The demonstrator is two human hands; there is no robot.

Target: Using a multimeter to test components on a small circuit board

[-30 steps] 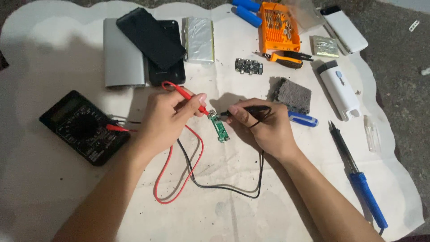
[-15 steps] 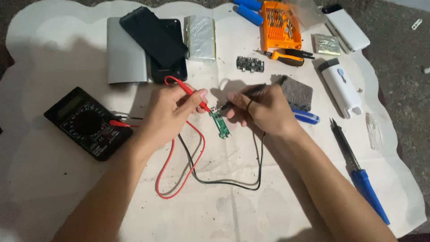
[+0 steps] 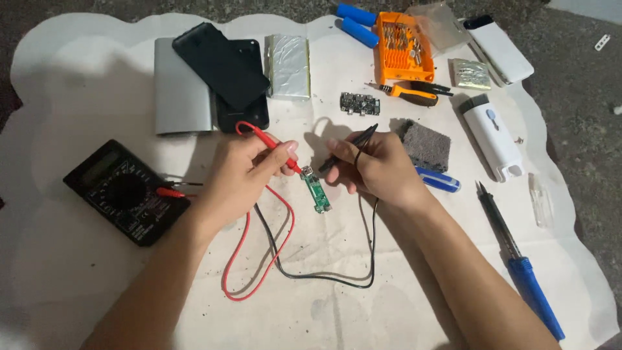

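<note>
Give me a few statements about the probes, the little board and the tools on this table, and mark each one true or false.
1. The left hand holds the red probe. True.
2. The right hand holds a soldering iron. False: it holds the black probe; the soldering iron lies to the right.
3. The green circuit board lies between the hands. True.
4. The multimeter sits right of the board. False: left.

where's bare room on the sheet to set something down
Bare sheet lies left of the silver case and above the multimeter, and along the near edge below the leads. It is crowded at the top right, around the orange bit case and white device, and between the left hand and right hand at the green board.
</note>
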